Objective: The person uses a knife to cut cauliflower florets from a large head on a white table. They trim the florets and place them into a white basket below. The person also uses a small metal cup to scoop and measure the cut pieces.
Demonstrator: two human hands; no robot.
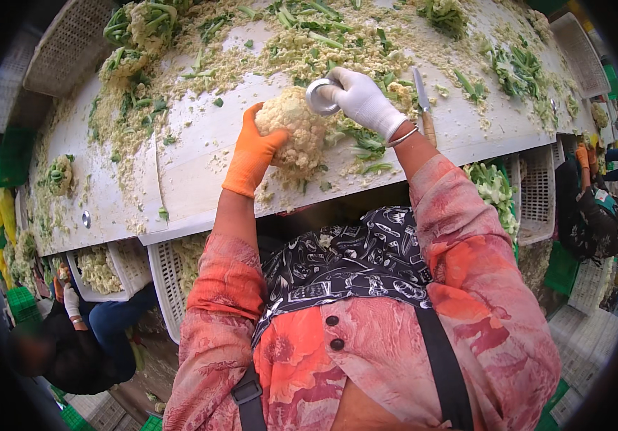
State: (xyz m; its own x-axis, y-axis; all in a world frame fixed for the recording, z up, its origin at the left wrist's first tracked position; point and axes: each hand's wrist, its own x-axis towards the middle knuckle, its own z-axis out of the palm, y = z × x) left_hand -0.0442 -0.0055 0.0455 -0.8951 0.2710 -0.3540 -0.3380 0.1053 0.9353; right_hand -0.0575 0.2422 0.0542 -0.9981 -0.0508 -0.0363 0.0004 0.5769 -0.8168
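Note:
My left hand [255, 148], in an orange glove, grips a cauliflower head [295, 126] from its left side, near the front edge of the white table [195, 183]. The florets face up. In a white glove, my right hand [362, 99] holds a round metal ring-shaped tool [322, 97] at the upper right of the head; whether it touches the florets I cannot tell. A knife [423, 102] with a wooden handle lies on the table to the right of my right hand. Leaf pieces and crumbs of cauliflower surround the head.
More cauliflower heads [150, 24] lie at the far left. Another round metal piece [86, 219] is on the table. White plastic crates [538, 194] stand below the edge, one holding florets [99, 269]. Co-workers sit at the lower left [82, 345] and far right [589, 221].

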